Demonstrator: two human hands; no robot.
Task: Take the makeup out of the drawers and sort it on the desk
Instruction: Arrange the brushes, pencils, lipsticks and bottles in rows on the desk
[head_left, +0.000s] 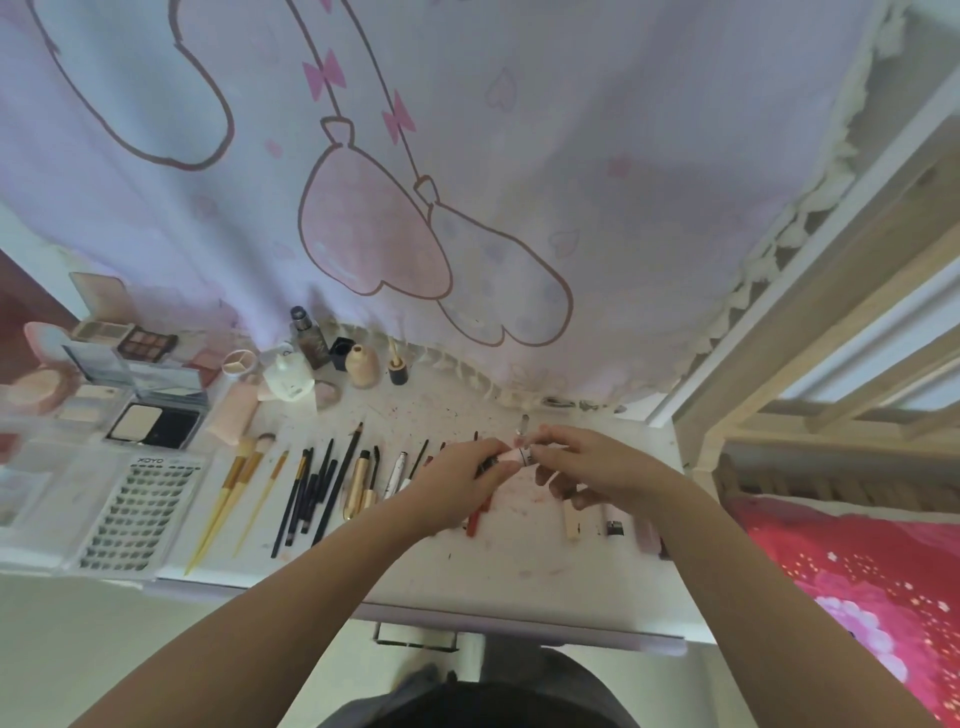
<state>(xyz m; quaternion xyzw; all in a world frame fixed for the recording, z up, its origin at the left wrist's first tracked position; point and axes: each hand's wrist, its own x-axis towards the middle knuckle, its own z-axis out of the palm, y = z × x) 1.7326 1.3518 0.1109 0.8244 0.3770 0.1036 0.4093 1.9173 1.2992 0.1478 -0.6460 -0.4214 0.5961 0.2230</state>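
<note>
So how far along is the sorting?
Mostly laid out: palettes and lashes on the left, bottles at the back, brushes in a row. In hand: both hands, left and right, hold a small pink tube. Left: placing it; the drawers' contents aren't visible.

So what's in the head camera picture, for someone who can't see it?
Both hands, left hand and right hand, hold a small pink tube above a white desk. Brushes and pencils lie in a row, with powder boxes at the left.
</note>
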